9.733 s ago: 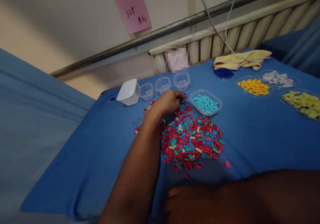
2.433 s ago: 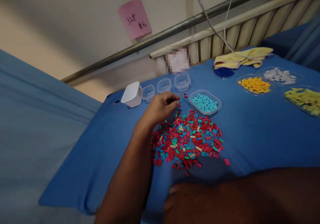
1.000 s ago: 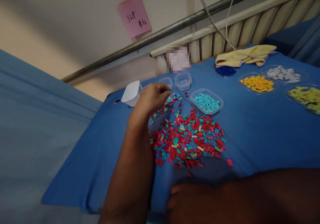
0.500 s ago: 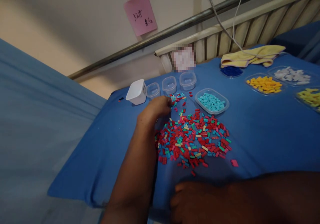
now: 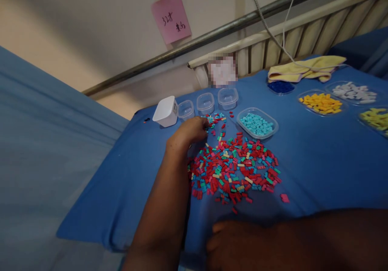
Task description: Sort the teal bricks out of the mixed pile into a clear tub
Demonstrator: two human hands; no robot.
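Observation:
My left hand point(image 5: 189, 131) lies knuckles-up at the far left edge of a pile of small red, teal and cream bricks point(image 5: 239, 170) on a blue cloth point(image 5: 318, 162). Its curled fingers reach a small cluster of bricks point(image 5: 216, 119) just in front of three little clear cups point(image 5: 205, 102). The fingertips are hidden, so any held brick cannot be made out. My right hand point(image 5: 226, 240) rests dark and blurred at the near edge, below the pile, with the forearm running off to the right.
A white cup point(image 5: 165, 111) stands left of the clear cups. Trays hold light-blue bricks point(image 5: 257, 123), dark-blue bricks point(image 5: 280, 86), orange bricks point(image 5: 321, 102), white bricks point(image 5: 353, 91) and yellow bricks point(image 5: 376, 117). A yellow cloth point(image 5: 306, 69) and a cable point(image 5: 266, 24) lie at the back. One pink brick point(image 5: 284, 198) lies apart.
Over the last second my left hand drew back from the clear cups to the pile's left edge. In the last half second it barely moved. My right hand stayed put.

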